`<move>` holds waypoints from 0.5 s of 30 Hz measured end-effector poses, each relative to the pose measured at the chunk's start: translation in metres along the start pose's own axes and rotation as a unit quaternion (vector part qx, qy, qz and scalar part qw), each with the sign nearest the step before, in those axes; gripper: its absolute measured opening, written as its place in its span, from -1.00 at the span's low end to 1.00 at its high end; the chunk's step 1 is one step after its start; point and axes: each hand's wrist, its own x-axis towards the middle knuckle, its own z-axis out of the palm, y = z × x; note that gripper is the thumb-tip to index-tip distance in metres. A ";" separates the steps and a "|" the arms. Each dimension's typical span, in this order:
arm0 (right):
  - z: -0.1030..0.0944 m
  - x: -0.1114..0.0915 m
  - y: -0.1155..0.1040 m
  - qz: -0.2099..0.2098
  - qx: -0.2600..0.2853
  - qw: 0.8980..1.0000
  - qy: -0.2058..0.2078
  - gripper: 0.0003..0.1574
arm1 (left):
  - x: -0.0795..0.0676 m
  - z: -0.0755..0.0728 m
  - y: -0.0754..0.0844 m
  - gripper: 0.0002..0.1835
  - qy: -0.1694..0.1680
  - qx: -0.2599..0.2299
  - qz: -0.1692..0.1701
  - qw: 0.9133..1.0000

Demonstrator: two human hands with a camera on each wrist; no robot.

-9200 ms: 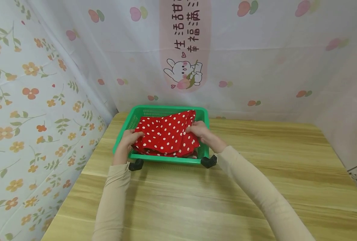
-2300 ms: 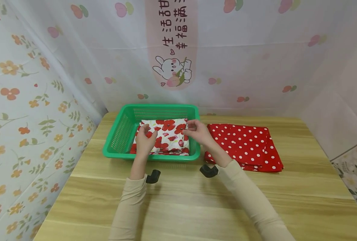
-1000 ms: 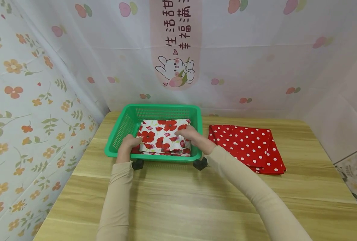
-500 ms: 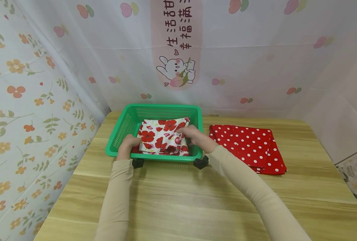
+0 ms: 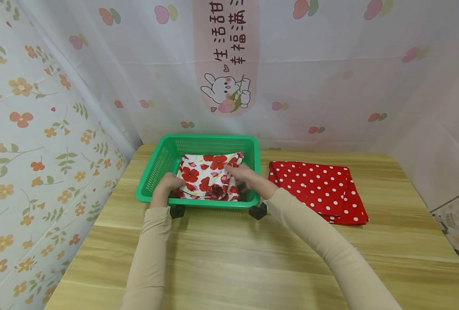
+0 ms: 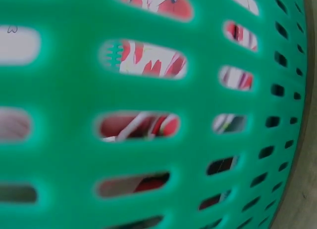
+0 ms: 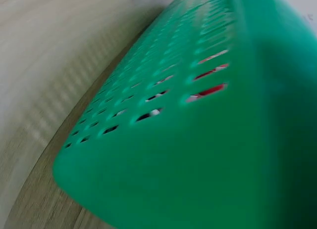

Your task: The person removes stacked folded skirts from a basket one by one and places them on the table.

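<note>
Wood-grain tabletop [image 5: 214, 258] bears the green basket [image 5: 210, 203]; inside it, left hand [image 5: 168, 182] and right hand [image 5: 249, 175] grip floral cloth [image 5: 202, 173], whose bunched folds could slip open if lifted unevenly.

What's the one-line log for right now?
left hand: holds flowered cloth | right hand: holds flowered cloth | flowered cloth: inside green basket | red dotted cloth: folded on table

Fingers on the bare left hand [image 5: 167, 185] are mostly hidden at 9 o'clock of the white, red-poppy-print folded cloth [image 5: 206, 174], those on the bare right hand [image 5: 249, 175] partly at 3. Both wrist cams are basically blurry green slotted plastic basket [image 6: 64, 108]. Head cam chops the brown Chinese lettering [image 5: 218, 31] at 12, beige fabric sleeves [image 5: 147, 254] at 7 and 5.
</note>
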 end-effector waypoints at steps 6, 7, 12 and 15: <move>0.005 0.000 0.005 -0.025 -0.076 0.997 0.022 -0.37 | -0.008 0.000 0.002 -0.84 0.001 -0.031 0.026 0.999; 0.006 0.000 0.005 -0.029 -0.083 0.996 0.023 -0.42 | -0.004 0.001 0.000 -0.86 0.002 -0.034 0.024 0.999; 0.006 0.000 0.006 -0.047 -0.065 0.997 0.023 -0.82 | 0.022 0.005 -0.014 -0.87 0.008 -0.052 0.041 0.998; 0.003 0.000 0.004 -0.063 -0.030 0.997 0.021 -0.69 | 0.015 0.003 -0.012 -0.80 0.019 -0.091 0.053 0.994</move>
